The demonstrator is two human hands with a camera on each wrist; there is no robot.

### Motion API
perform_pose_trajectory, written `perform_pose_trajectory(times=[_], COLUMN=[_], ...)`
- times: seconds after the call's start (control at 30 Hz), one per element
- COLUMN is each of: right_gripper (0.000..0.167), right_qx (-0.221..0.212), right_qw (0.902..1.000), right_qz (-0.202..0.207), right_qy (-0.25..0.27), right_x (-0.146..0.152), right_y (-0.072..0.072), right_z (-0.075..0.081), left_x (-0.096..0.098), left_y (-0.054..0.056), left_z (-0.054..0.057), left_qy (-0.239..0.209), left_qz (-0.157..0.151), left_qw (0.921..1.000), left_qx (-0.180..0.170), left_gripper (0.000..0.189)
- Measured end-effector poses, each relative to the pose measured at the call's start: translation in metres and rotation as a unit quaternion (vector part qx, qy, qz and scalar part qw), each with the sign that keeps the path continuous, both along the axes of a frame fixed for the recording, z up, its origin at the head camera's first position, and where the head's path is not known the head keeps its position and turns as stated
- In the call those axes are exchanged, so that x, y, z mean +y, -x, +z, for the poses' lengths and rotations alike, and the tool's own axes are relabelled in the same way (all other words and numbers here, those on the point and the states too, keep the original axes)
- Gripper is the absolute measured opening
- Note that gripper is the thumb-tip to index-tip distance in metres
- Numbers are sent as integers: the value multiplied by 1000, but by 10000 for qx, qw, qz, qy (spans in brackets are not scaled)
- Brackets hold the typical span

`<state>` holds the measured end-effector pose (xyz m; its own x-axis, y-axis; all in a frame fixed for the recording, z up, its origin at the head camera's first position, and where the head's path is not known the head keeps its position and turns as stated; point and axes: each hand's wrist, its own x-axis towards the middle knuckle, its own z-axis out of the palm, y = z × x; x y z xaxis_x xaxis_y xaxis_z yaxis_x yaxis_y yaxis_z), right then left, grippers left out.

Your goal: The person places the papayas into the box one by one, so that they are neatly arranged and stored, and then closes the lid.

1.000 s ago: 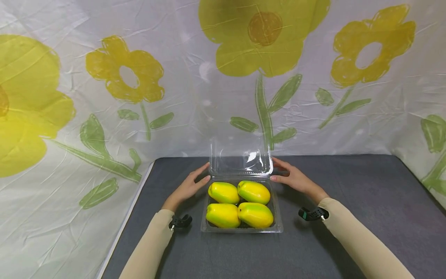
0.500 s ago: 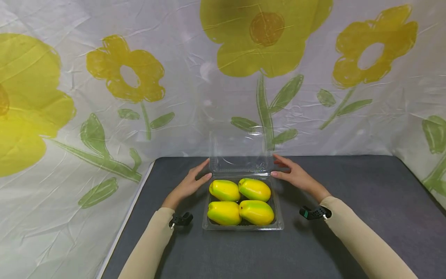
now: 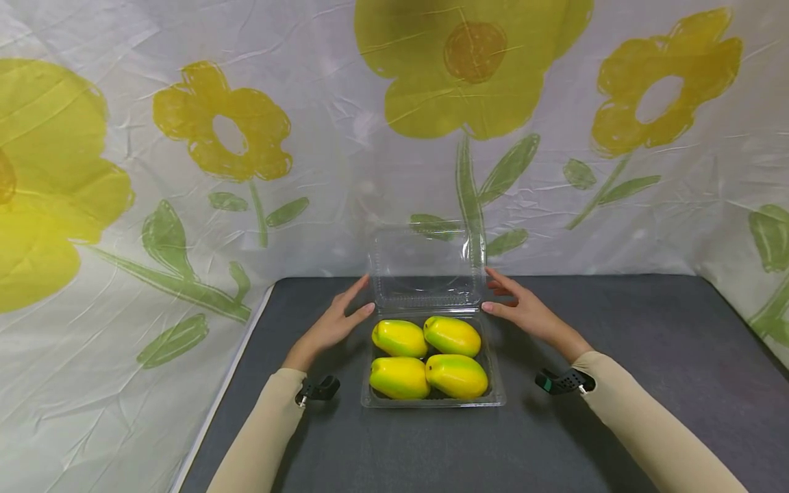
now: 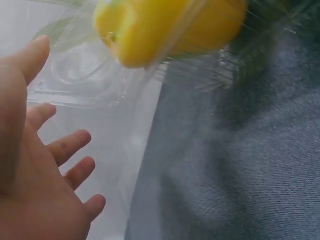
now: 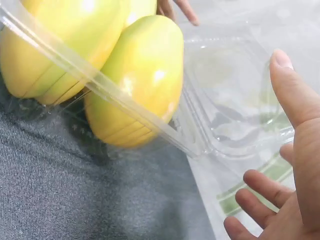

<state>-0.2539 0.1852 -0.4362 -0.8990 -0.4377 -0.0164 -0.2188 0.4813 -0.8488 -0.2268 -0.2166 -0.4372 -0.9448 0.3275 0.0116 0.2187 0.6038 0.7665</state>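
Note:
A clear plastic clamshell box [image 3: 433, 403] sits on the grey table with several yellow-green mangoes [image 3: 457, 376] in two rows. Its hinged lid [image 3: 425, 267] stands raised at the back, behind the fruit. At the lid's left side, my left hand [image 3: 333, 323] has its fingers spread and fingertips right by the edge. My right hand [image 3: 529, 315] mirrors it on the right, thumb close to the hinge. In the left wrist view a mango [image 4: 145, 30] shows through the box wall beyond the thumb. Mangoes [image 5: 137, 82] and the lid [image 5: 235, 95] also appear in the right wrist view.
A dark grey cloth covers the table [image 3: 616, 329]. Behind it hangs a white curtain [image 3: 333, 171] printed with yellow flowers, close behind the lid. Both wrists wear black bands [image 3: 557, 381], over beige sleeves [image 3: 653, 418].
The lid has swung from leaning back to more upright, its top edge now higher in the head view. Both hands' fingertips have risen slightly along with it. The mangoes stay in place.

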Motion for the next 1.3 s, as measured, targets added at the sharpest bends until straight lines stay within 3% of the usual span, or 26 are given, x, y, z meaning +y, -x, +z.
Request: perform_pose_trajectory(times=[0.3,0.63,0.87,1.03,1.3], right_gripper=[76,71,69,67,66], right_qx=[78,179,165,127,104], right_qw=[9999,9994,9991,9992,9990], right_qz=[92,238,301,289,250], right_qy=[84,151,233,257,354], right_x=[3,9,12,11,10], right_y=[-11,-23,-31,-34,-34], right_z=[11,9,9,10,7], left_x=[-3,-6,-8,-6,-1], left_y=[-6,-22,-33,-35,-35], left_z=[5,11,9,7,8], left_qy=[-134,-130,-151,-87,-121], left_qz=[60,57,-103,-10,-108], left_qw=[9998,9995,9992,9995,9988], left_qx=[117,269,359,310,452], left_gripper=[68,65,77,78,80])
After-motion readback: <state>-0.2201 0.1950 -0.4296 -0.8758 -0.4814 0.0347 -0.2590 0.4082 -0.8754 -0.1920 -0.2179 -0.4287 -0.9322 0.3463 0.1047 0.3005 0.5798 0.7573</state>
